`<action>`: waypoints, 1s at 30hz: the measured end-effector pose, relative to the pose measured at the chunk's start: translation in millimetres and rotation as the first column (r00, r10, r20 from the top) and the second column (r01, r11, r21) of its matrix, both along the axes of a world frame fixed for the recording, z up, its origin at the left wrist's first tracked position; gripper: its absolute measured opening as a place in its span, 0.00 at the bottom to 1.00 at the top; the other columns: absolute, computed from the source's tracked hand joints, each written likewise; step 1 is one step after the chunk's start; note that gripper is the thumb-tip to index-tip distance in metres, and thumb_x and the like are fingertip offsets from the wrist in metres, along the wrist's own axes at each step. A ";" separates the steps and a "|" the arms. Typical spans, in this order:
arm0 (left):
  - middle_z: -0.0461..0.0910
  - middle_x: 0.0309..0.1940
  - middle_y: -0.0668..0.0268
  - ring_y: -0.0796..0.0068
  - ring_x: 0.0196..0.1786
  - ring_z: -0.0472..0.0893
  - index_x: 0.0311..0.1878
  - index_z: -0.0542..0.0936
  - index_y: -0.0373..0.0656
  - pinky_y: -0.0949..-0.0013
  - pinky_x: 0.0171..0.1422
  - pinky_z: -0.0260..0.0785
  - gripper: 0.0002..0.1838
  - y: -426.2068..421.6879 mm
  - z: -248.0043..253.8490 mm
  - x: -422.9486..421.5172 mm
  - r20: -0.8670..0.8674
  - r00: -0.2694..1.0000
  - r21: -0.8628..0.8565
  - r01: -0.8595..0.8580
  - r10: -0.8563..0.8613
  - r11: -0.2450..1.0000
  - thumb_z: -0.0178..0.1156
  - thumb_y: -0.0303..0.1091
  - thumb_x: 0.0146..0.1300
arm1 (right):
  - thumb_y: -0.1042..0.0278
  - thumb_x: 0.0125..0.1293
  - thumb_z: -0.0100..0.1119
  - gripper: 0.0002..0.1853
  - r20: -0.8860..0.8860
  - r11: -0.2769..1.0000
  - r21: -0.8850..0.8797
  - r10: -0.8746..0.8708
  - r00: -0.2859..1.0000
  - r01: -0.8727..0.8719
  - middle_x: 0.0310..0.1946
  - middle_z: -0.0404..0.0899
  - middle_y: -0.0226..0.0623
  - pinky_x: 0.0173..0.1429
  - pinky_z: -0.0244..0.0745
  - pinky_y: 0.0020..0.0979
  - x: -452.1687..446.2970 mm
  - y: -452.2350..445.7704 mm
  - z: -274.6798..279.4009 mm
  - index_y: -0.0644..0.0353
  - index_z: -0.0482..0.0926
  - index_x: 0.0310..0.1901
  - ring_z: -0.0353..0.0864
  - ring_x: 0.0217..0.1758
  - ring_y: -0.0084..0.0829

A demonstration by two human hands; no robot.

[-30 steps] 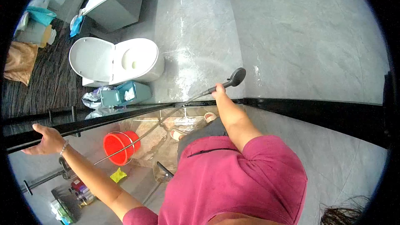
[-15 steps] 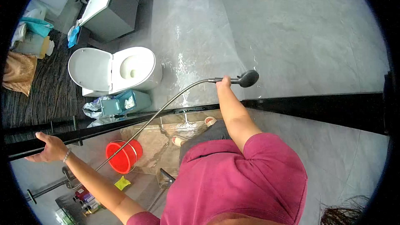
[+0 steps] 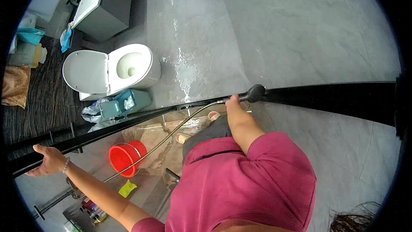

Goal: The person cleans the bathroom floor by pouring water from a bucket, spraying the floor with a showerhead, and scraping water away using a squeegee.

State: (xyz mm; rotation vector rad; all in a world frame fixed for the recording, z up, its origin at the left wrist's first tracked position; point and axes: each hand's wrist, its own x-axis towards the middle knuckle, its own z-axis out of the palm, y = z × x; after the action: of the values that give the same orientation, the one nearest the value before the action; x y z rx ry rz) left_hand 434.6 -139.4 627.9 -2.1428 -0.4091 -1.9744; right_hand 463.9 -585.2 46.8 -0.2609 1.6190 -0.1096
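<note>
My right hand [image 3: 232, 100] is wrapped around the handle of a dark shower head [image 3: 256, 93], beside the black frame [image 3: 317, 92] of the partition. From the handle, a metal shower hose [image 3: 171, 133] runs down to the left, over a red bucket [image 3: 121, 160]. At far left, my left hand [image 3: 48, 161] is by the black rail, thumb stretched out and fingers apart. Nothing shows in it, and whether it touches the rail is hard to tell.
Wet patches shine on the grey floor [image 3: 214, 60]. A white toilet [image 3: 148, 75] with its lid up stands beside a teal bin [image 3: 139, 99]. A vanity cabinet [image 3: 107, 15] is at upper left. A yellow cloth [image 3: 127, 188] lies near several bottles [image 3: 92, 210].
The shower head has been drawn back toward my body, from over the outer floor to the black frame. My left hand stays near the rail. The whole view has shifted slightly.
</note>
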 end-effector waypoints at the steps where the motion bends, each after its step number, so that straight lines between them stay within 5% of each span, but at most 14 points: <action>1: 0.60 0.50 0.49 0.59 0.48 0.67 0.55 0.51 0.29 0.66 0.50 0.65 0.41 -0.2 0.1 -0.3 -0.014 1.000 0.012 0.005 -0.005 1.000 0.61 0.45 0.46 | 0.64 0.54 0.46 0.20 -0.014 0.992 -0.058 0.115 0.993 -0.116 0.49 0.66 0.40 0.45 0.65 0.34 4.2 -3.9 1.5 0.64 0.65 0.47 0.69 0.43 0.35; 7: 0.60 0.49 0.48 0.58 0.48 0.68 0.55 0.51 0.29 0.65 0.50 0.65 0.44 20.7 -1.7 -2.7 -0.018 0.997 0.074 -0.067 0.068 0.995 0.62 0.48 0.45 | 0.67 0.53 0.44 0.17 -0.154 0.925 -0.138 0.334 0.930 -0.355 0.44 0.69 0.45 0.43 0.66 0.33 10.9 -6.0 48.8 0.67 0.67 0.44 0.69 0.39 0.35; 11: 0.59 0.49 0.46 0.57 0.49 0.66 0.55 0.51 0.27 0.62 0.51 0.62 0.46 4.9 1.3 0.5 -0.021 0.997 0.136 -0.065 0.069 0.989 0.61 0.53 0.44 | 0.64 0.55 0.46 0.25 -0.124 0.889 0.119 0.455 0.882 -0.442 0.61 0.49 0.40 0.63 0.39 0.36 5.2 -13.8 49.1 0.61 0.57 0.55 0.48 0.62 0.40; 14: 0.58 0.51 0.42 0.52 0.52 0.64 0.54 0.52 0.24 0.58 0.55 0.58 0.46 0.5 -2.3 0.4 0.012 1.000 0.011 0.013 -0.014 1.000 0.60 0.53 0.44 | 0.70 0.55 0.48 0.20 0.001 0.866 0.265 0.440 0.898 -0.424 0.58 0.54 0.33 0.61 0.43 0.37 -7.2 -32.4 -54.2 0.60 0.62 0.51 0.51 0.61 0.35; 16: 0.58 0.51 0.43 0.55 0.51 0.65 0.54 0.52 0.24 0.58 0.54 0.59 0.46 7.4 -5.5 -1.7 -0.007 0.999 0.053 -0.050 0.051 0.997 0.61 0.51 0.43 | 0.69 0.55 0.48 0.19 0.002 0.864 0.245 0.453 0.892 -0.439 0.56 0.56 0.35 0.59 0.46 0.37 -9.7 -24.2 -40.4 0.61 0.63 0.50 0.53 0.58 0.35; 18: 0.56 0.51 0.44 0.55 0.52 0.63 0.55 0.49 0.25 0.58 0.55 0.58 0.49 -7.6 0.0 3.2 -0.017 0.998 0.046 0.064 -0.063 0.997 0.60 0.55 0.43 | 0.67 0.55 0.48 0.18 0.056 0.861 0.138 0.486 0.872 -0.489 0.50 0.59 0.37 0.55 0.51 0.37 -1.7 -17.3 -17.5 0.63 0.64 0.47 0.58 0.52 0.35; 22: 0.58 0.50 0.46 0.56 0.50 0.65 0.53 0.51 0.27 0.60 0.53 0.59 0.47 12.2 2.3 0.0 -0.004 0.999 0.084 0.035 -0.035 0.996 0.59 0.56 0.42 | 0.64 0.55 0.48 0.16 0.114 0.681 -0.018 0.728 0.676 -0.732 0.40 0.67 0.42 0.46 0.61 0.38 -1.9 -36.8 -33.5 0.66 0.65 0.42 0.66 0.39 0.36; 23: 0.59 0.49 0.46 0.57 0.49 0.65 0.52 0.52 0.27 0.60 0.53 0.59 0.46 12.3 2.2 -1.8 0.013 0.999 0.106 0.033 -0.035 0.994 0.60 0.56 0.42 | 0.59 0.57 0.44 0.18 -0.033 0.868 -0.039 0.494 0.869 -0.495 0.48 0.62 0.46 0.53 0.57 0.38 2.9 -12.5 52.6 0.63 0.67 0.46 0.63 0.46 0.36; 25: 0.60 0.48 0.47 0.57 0.48 0.66 0.51 0.54 0.27 0.60 0.52 0.60 0.45 14.0 2.2 -9.9 0.040 0.999 0.130 0.029 -0.035 0.991 0.60 0.55 0.42 | 0.63 0.57 0.43 0.23 0.205 0.909 -0.047 0.415 0.887 -0.414 0.54 0.58 0.44 0.57 0.52 0.37 8.7 -26.1 9.9 0.65 0.59 0.52 0.60 0.54 0.37; 26: 0.61 0.47 0.47 0.57 0.48 0.66 0.50 0.55 0.27 0.60 0.52 0.60 0.44 11.7 -0.7 -9.2 0.048 0.998 0.139 0.038 -0.045 0.990 0.60 0.55 0.42 | 0.68 0.56 0.44 0.16 0.069 0.950 -0.038 0.313 0.947 -0.311 0.49 0.65 0.39 0.56 0.57 0.38 13.2 -42.4 -18.3 0.63 0.66 0.46 0.65 0.50 0.36; 27: 0.62 0.47 0.48 0.58 0.47 0.67 0.50 0.56 0.27 0.61 0.51 0.60 0.43 8.5 -0.2 0.0 0.048 0.997 0.145 0.044 -0.052 0.988 0.60 0.55 0.42 | 0.68 0.55 0.44 0.16 0.305 0.964 -0.043 0.262 0.916 -0.261 0.50 0.66 0.37 0.56 0.56 0.37 20.4 -62.0 -67.8 0.62 0.66 0.46 0.65 0.51 0.34; 28: 0.62 0.46 0.48 0.58 0.47 0.67 0.49 0.57 0.27 0.61 0.51 0.61 0.43 8.6 2.1 -12.7 0.050 0.998 0.163 0.035 -0.044 0.986 0.61 0.54 0.42 | 0.67 0.56 0.45 0.16 0.012 0.934 -0.064 0.354 0.935 -0.353 0.50 0.65 0.34 0.57 0.56 0.36 12.2 -47.5 -0.1 0.60 0.67 0.47 0.65 0.50 0.32; 30: 0.64 0.45 0.49 0.59 0.46 0.68 0.48 0.59 0.27 0.61 0.51 0.61 0.41 15.2 3.4 -14.8 0.062 0.997 0.170 0.042 -0.054 0.984 0.61 0.54 0.41 | 0.67 0.56 0.44 0.17 -0.009 0.919 -0.051 0.391 0.920 -0.391 0.53 0.63 0.33 0.59 0.52 0.37 10.9 -35.2 37.7 0.59 0.66 0.48 0.64 0.52 0.31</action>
State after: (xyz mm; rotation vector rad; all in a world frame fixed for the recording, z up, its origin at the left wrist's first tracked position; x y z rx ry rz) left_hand 419.9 -124.2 631.3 -2.0056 -0.1935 -2.0314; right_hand 474.8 -620.4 84.5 -0.6198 1.5337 0.1558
